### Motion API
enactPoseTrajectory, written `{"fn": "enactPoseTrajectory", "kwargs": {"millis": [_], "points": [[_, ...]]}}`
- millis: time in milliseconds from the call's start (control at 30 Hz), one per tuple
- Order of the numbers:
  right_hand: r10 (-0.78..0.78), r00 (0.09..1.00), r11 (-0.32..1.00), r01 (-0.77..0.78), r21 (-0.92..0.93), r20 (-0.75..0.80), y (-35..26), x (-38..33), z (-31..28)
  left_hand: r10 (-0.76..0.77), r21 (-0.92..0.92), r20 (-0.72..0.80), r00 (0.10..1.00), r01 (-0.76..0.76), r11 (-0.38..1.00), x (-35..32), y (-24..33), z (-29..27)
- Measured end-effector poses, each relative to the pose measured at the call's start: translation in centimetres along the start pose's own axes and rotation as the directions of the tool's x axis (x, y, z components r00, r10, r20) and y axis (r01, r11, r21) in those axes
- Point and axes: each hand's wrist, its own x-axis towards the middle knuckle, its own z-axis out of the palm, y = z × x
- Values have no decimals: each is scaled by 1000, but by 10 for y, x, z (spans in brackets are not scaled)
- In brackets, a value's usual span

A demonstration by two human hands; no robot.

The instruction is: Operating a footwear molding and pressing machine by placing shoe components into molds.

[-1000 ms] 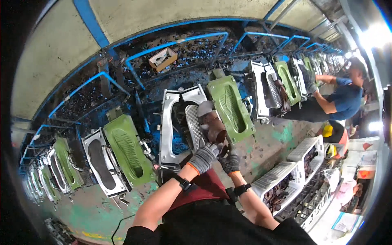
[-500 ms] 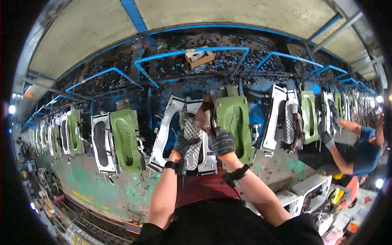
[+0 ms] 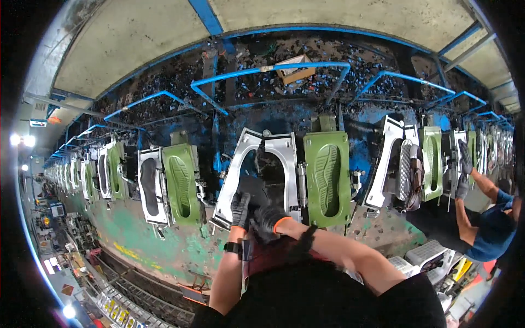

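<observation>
While gloved hands work, cardboard box overhead.

A single view, from a fisheye camera worn on the person's head. It faces forward and somewhat down onto a long row of upright shoe moulds, close enough that the open silver mould frame straight ahead fills the centre. The person's own forearms enter from the lower edge, near the lens. Straight lines bow toward the rim: the blue pipe rails arch across the top. The row recedes far to the left and right, where another person's arm shows at the right edge.
</observation>
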Motion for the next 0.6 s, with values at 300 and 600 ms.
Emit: {"fn": "enactPoseTrajectory", "kwargs": {"millis": [300, 600], "points": [[563, 815, 758, -444, 478, -136, 21, 2, -26, 1, -147, 1, 1000, -1, 989, 41, -34, 29], [674, 676, 720, -513, 467, -297, 74, 3, -46, 122, -56, -57, 991, -125, 991, 118, 9, 120]]}}
